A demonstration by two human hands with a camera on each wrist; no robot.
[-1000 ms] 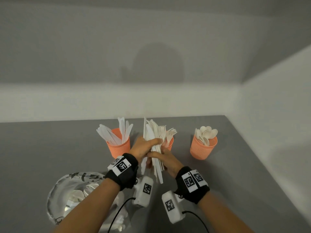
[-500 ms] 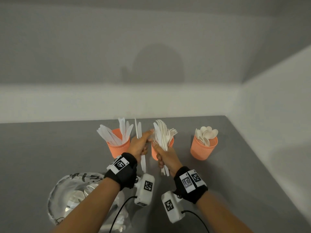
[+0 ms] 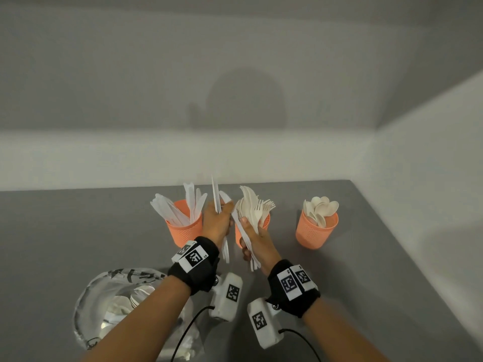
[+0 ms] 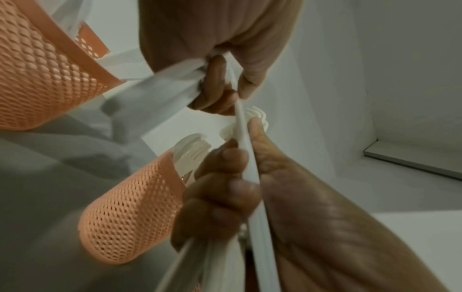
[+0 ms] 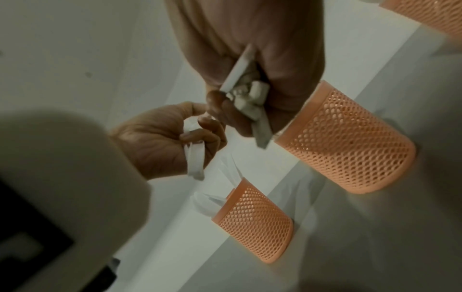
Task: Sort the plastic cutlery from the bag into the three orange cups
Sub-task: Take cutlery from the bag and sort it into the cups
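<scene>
My left hand (image 3: 222,214) grips a few white plastic knives (image 3: 216,197) upright, just right of the left orange cup (image 3: 184,228), which holds knives. My right hand (image 3: 248,232) clasps a mixed bundle of white cutlery (image 3: 249,205) in front of the middle orange cup (image 3: 265,223), which holds forks. In the left wrist view one long white piece (image 4: 243,138) runs from the right hand (image 4: 232,177) up to the left hand's fingertips (image 4: 220,98). The right wrist view shows the bundle's handle ends (image 5: 250,94) in my right fist. The right orange cup (image 3: 316,232) holds spoons.
A clear plastic bag (image 3: 115,296) with more white cutlery lies at the near left, partly under my left forearm. The grey table (image 3: 78,231) meets white walls behind and to the right. The cups stand in a row near the back edge.
One second ago both hands held one bundle together. My left hand has pulled knives out of it to the left, and the hands now stand slightly apart.
</scene>
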